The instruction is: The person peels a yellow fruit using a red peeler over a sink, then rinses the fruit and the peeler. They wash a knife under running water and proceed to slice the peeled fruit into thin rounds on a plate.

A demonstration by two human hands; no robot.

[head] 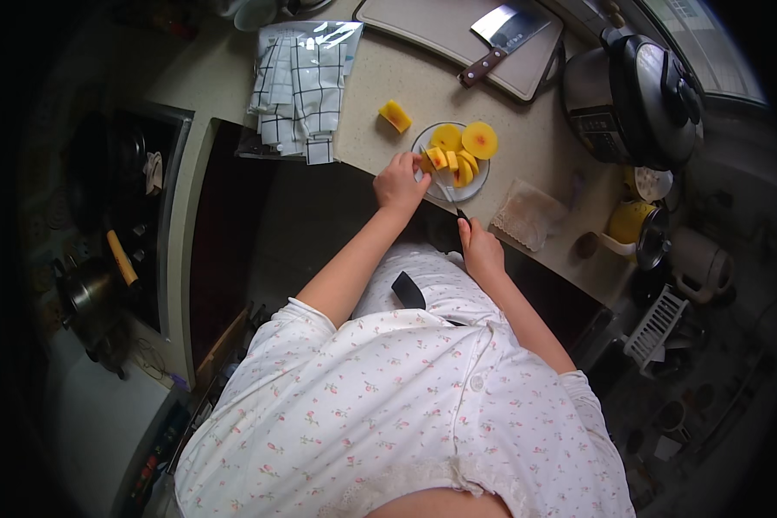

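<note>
A white plate (pixel 472 191) near the counter's front edge holds several cut pieces of yellow fruit (pixel 464 169) with reddish centres, possibly peach. My left hand (pixel 398 183) reaches over the plate's left rim, fingertips and thumb around a fruit piece (pixel 426 163) that they partly hide. In my right hand (pixel 482 249) is a small knife (pixel 449 193), held by its black handle. Its blade slants up and left across the plate, against the fruit beside my left fingers. Another fruit chunk (pixel 395 116) lies on the counter, left of and behind the plate.
Behind the plate, a cleaver (pixel 508 32) rests on a cutting board (pixel 421 26). Checked cloths (pixel 301 97) in clear plastic overhang the counter edge at left. To the right stand an electric pressure cooker (pixel 628 103), a lace-edged packet (pixel 528 213) and a yellow pot (pixel 631 223).
</note>
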